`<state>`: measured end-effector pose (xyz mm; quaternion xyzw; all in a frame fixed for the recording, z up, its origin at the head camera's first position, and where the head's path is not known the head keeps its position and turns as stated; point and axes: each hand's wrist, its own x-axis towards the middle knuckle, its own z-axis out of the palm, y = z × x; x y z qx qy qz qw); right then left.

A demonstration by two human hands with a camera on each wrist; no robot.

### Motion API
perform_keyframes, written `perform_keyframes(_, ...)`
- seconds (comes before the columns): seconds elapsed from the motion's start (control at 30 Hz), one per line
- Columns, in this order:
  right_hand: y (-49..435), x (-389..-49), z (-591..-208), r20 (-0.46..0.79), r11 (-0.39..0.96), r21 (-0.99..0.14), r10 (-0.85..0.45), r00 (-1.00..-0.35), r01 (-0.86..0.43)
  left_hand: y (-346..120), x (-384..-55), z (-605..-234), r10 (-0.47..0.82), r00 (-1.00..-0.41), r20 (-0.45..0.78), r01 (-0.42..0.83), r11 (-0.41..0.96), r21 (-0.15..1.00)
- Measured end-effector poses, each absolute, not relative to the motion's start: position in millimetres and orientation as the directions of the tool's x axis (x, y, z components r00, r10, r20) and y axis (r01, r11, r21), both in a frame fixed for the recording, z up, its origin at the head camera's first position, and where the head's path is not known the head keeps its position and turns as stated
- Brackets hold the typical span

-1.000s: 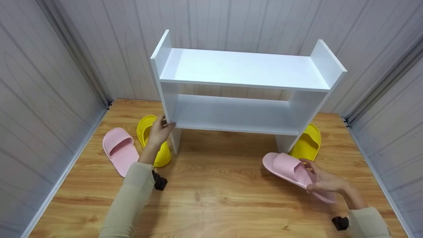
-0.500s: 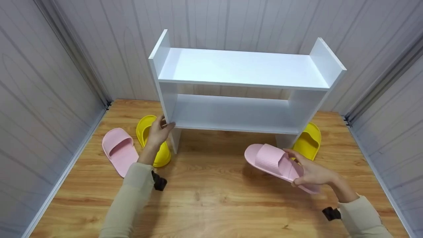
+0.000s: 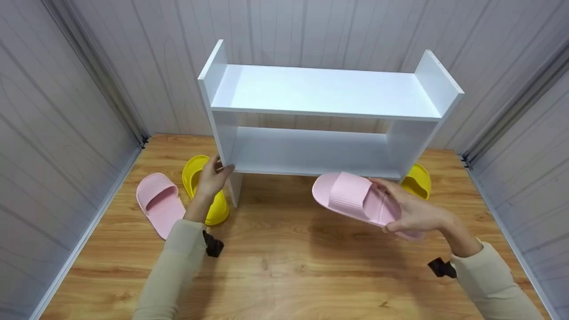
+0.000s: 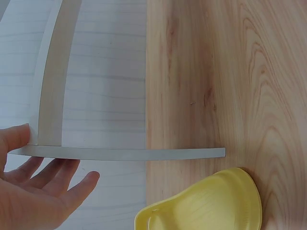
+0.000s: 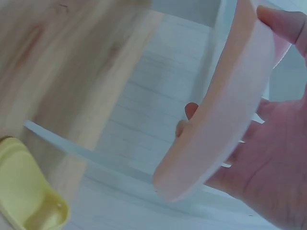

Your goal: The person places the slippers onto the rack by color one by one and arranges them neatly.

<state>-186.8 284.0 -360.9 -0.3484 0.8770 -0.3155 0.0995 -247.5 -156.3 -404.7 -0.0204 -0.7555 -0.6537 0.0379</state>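
Observation:
My right hand point(image 3: 415, 211) grips a pink slipper point(image 3: 349, 193) by its heel end and holds it above the floor, in front of the lower shelf's right part. In the right wrist view the slipper point(image 5: 216, 115) appears edge-on, with the thumb on one side and fingers round the other. At the white shelf unit point(image 3: 311, 91), my left hand point(image 3: 212, 178) holds the left side panel near the lower shelf. The left wrist view shows the thumb on the panel's point(image 4: 120, 154) inner side and the fingers along its outer side.
Left of the unit lie another pink slipper point(image 3: 161, 204) and a yellow slipper point(image 3: 218, 211), partly behind my left arm. A second yellow slipper point(image 3: 418, 181) lies by the unit's right side. Pale panelled walls point(image 3: 111, 44) surround the wooden floor point(image 3: 275, 266).
My right hand has carried the pink slipper leftward and upward, from near the floor at the right to in front of the lower shelf. The left hand stays on the panel.

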Motion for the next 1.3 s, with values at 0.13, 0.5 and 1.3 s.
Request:
perform_keyframes(0.13, 281.5, -188.6, -346.4, 0.053, 0.576, -0.598, -0.665, -0.745, -0.557, -156.2, -247.4, -404.2, -0.024, -0.997, 0.072, 0.067, 0.151, 0.986)
perform_keyframes(0.5, 277.2, -188.3, -303.6, 0.057, 0.595, -0.57, -0.659, -0.75, -0.566, -155.7, -248.0, -405.0, -0.028, -0.996, 0.081, 0.076, 0.141, 0.987)
perform_keyframes(1.3, 267.1, -182.8, -230.9, 0.189, 0.573, -0.486, -0.668, -0.719, -0.66, -156.6, -248.5, -404.8, -0.024, -0.998, 0.058, 0.053, 0.155, 0.986)
